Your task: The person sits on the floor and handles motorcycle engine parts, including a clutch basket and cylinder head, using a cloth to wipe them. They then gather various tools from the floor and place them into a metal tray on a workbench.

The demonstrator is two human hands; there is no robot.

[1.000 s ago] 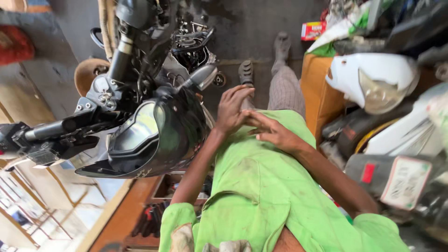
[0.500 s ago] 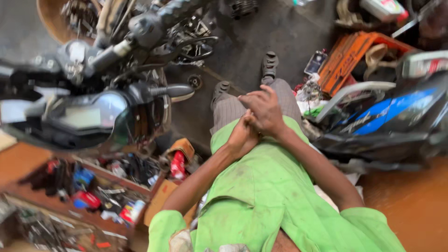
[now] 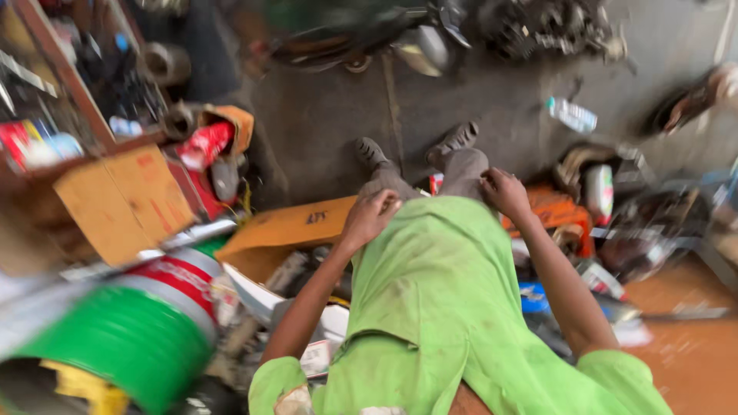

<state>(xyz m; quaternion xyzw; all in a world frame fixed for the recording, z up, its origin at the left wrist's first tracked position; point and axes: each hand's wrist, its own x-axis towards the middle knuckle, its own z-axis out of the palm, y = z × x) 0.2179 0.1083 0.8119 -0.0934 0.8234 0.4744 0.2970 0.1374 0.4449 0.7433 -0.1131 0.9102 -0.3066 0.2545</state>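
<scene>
Left hand (image 3: 370, 217) and right hand (image 3: 505, 192) rest apart on the green shirt's (image 3: 438, 300) hem above grey trousers (image 3: 469, 165)

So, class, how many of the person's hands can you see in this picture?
2: the left hand rests at the green shirt's left hem; the right hand at its right hem.

clutter both sides, open floor ahead
bare concrete floor (image 3: 330, 115) past the shoes; cardboard box (image 3: 284, 230) and green drum (image 3: 123, 338) crowd left, orange crate (image 3: 565, 211) and parts block right.
</scene>
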